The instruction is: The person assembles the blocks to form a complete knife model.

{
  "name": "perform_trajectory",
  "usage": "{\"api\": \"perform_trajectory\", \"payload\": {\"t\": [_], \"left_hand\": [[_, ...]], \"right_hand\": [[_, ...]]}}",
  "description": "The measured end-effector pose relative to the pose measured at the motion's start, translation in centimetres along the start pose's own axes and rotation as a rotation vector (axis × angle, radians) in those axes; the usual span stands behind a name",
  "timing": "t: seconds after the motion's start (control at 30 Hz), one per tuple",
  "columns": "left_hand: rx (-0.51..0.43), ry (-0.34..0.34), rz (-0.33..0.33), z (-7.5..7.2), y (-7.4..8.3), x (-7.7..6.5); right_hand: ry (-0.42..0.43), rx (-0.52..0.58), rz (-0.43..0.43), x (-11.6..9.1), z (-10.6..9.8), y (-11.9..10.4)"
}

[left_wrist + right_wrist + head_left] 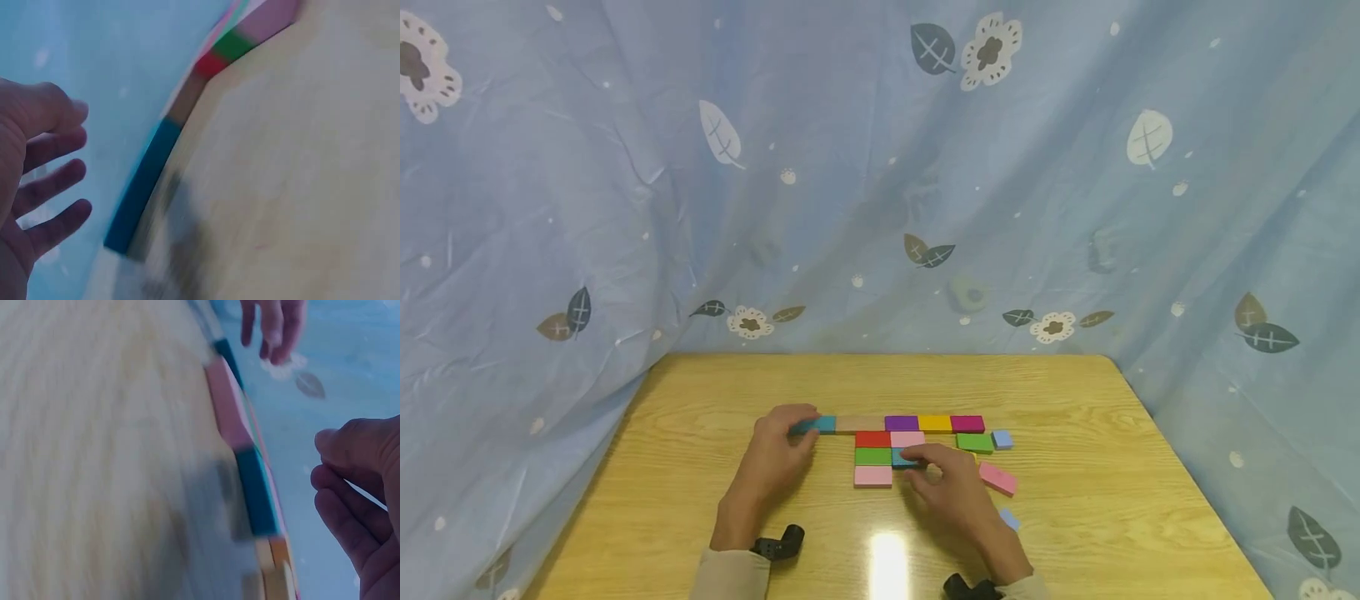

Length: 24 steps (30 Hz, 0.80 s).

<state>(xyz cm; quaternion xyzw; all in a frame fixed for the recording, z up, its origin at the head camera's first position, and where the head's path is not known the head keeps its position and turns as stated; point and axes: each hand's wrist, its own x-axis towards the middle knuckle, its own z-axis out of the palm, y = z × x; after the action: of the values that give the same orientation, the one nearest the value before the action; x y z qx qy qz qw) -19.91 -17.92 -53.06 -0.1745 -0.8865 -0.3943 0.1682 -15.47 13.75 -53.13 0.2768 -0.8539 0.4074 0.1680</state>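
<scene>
At the left end of a row of flat coloured blocks lies a teal block [826, 425]. My left hand [778, 450] hovers over its outer end; in the left wrist view the fingers are relaxed and hold nothing. A second teal block [257, 494] lies flat beside a pink block [228, 403]. Over this teal block is my right hand [951, 487], thumb and fingers loosely bent, with nothing between them in the right wrist view. Red [872, 439], green [872, 456] and pink blocks [872, 477] form a column below the row.
The row continues with tan [860, 424], purple [901, 423], yellow [935, 423] and magenta blocks [967, 424]. Loose green [974, 442], pink [998, 478] and light blue pieces [1002, 440] lie at the right. Behind the wooden table [662, 500] hangs a blue curtain [850, 167].
</scene>
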Motion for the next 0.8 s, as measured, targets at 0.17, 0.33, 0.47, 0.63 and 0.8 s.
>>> {"api": "perform_trajectory", "payload": {"t": [0.17, 0.33, 0.47, 0.63, 0.8], "left_hand": [[0.066, -0.132, 0.191, 1.5, 2.4, -1.0], [0.127, -0.271, 0.268, 2.8, 4.1, -2.1], [0.155, -0.339, 0.289, 3.6, 5.0, -2.2], [0.196, -0.370, 0.303, 4.1, 5.3, -2.0], [0.202, -0.402, 0.285, 4.3, 5.5, -1.9]], "right_hand": [[0.061, -0.027, 0.105, -0.7, -3.1, 1.4], [0.093, -0.002, 0.169, -1.5, -5.2, 2.8], [0.089, 0.070, 0.233, -2.0, -6.2, 4.0], [0.046, 0.158, 0.340, -2.4, -6.6, 5.0], [0.027, 0.155, 0.405, -2.9, -6.7, 5.6]]}}
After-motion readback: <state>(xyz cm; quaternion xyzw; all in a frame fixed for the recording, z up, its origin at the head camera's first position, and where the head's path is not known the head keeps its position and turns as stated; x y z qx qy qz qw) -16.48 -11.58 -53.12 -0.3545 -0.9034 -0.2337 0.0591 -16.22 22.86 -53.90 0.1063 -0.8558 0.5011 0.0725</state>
